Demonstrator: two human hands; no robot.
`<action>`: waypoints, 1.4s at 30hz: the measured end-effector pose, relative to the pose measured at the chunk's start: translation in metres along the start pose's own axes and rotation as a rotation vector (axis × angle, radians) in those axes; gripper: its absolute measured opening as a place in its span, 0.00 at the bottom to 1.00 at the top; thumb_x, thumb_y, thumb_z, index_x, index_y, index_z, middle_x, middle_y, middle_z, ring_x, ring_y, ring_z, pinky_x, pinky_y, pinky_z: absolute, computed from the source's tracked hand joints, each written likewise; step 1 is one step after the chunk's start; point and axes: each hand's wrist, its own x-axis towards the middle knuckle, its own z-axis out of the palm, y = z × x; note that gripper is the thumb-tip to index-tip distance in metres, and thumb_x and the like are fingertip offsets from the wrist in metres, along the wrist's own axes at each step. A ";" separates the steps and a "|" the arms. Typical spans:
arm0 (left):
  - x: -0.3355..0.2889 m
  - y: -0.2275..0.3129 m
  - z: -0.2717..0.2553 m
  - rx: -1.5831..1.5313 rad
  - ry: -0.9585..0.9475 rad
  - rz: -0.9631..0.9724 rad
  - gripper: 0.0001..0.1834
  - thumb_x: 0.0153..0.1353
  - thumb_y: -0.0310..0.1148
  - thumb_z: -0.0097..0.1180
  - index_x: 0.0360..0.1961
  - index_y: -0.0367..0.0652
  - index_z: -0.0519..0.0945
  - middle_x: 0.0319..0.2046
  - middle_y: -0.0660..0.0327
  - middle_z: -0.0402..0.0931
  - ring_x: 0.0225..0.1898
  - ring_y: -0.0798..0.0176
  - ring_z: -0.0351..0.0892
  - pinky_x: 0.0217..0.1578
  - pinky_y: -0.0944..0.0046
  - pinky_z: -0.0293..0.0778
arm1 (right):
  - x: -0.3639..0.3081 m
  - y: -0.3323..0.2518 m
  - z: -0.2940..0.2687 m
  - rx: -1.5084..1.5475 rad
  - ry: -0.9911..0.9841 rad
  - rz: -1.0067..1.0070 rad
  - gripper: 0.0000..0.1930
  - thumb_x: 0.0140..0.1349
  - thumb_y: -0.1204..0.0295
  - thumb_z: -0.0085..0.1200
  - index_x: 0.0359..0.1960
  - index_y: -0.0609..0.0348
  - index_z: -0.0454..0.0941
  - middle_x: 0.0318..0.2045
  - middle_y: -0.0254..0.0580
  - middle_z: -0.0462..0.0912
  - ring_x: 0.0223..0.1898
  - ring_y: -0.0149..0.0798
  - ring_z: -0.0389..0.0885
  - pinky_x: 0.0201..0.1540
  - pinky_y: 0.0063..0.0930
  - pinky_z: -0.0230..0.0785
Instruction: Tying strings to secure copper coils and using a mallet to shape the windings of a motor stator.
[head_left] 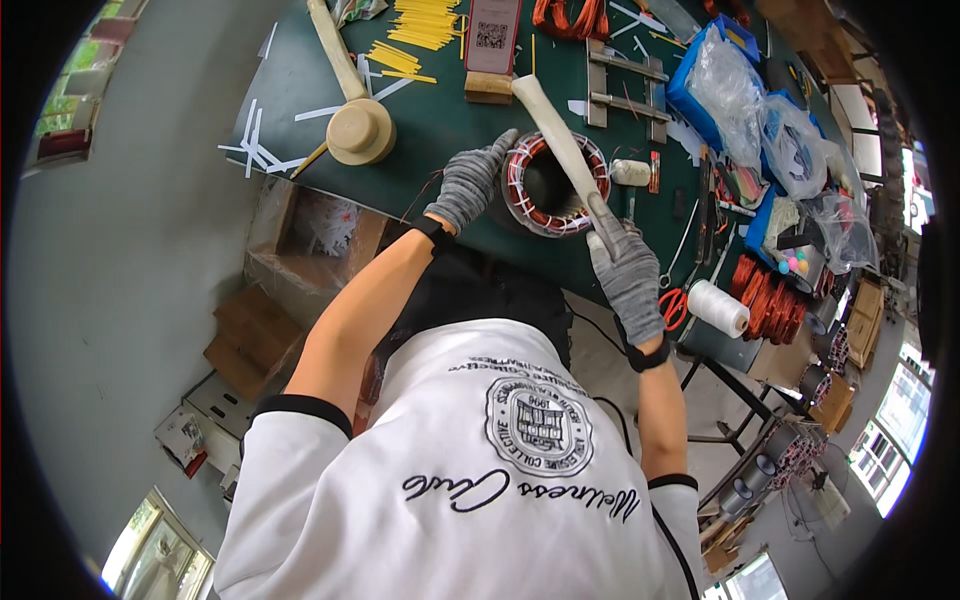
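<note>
A motor stator [518, 201] with copper windings laced in white cord sits near the front edge of the green table. Against its left side is my left hand [472, 182] in a grey glove, gripping the outer wall with one finger reaching along the rim; the other fingertips are partly hidden. My right hand [626, 268], also gloved, is closed around the lower end of a pale wooden stick [556, 130]. This stick slants up and left across the stator's right side, its thick end beyond the far rim.
A round-headed mallet [360, 131] lies left, near yellow strips [422, 25] and white strips. Behind the stator, a phone [492, 35] stands on a wooden block. Rightward are a metal frame [628, 92], red scissors [674, 308], a white thread spool [718, 308], copper coils and blue bins.
</note>
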 end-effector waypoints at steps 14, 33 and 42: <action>0.008 -0.007 -0.008 -0.105 -0.121 0.144 0.34 0.49 0.25 0.53 0.60 0.44 0.61 0.22 0.52 0.76 0.25 0.47 0.76 0.25 0.52 0.72 | -0.030 -0.024 0.045 0.098 0.188 0.051 0.27 0.55 0.68 0.55 0.58 0.35 0.68 0.37 0.49 0.78 0.36 0.51 0.77 0.38 0.39 0.72; 0.023 -0.019 -0.011 -0.037 -0.196 0.225 0.34 0.51 0.25 0.51 0.62 0.45 0.60 0.25 0.50 0.77 0.25 0.47 0.76 0.28 0.52 0.72 | -0.045 0.046 0.051 0.264 0.473 0.105 0.25 0.62 0.65 0.52 0.62 0.45 0.64 0.41 0.43 0.78 0.35 0.39 0.77 0.40 0.31 0.70; -0.033 0.034 -0.049 0.223 0.492 0.211 0.30 0.46 0.29 0.54 0.55 0.41 0.68 0.51 0.51 0.64 0.55 0.46 0.60 0.59 0.52 0.54 | -0.044 0.179 0.056 -0.521 0.229 0.334 0.30 0.56 0.59 0.52 0.62 0.43 0.62 0.52 0.61 0.69 0.52 0.59 0.68 0.56 0.45 0.59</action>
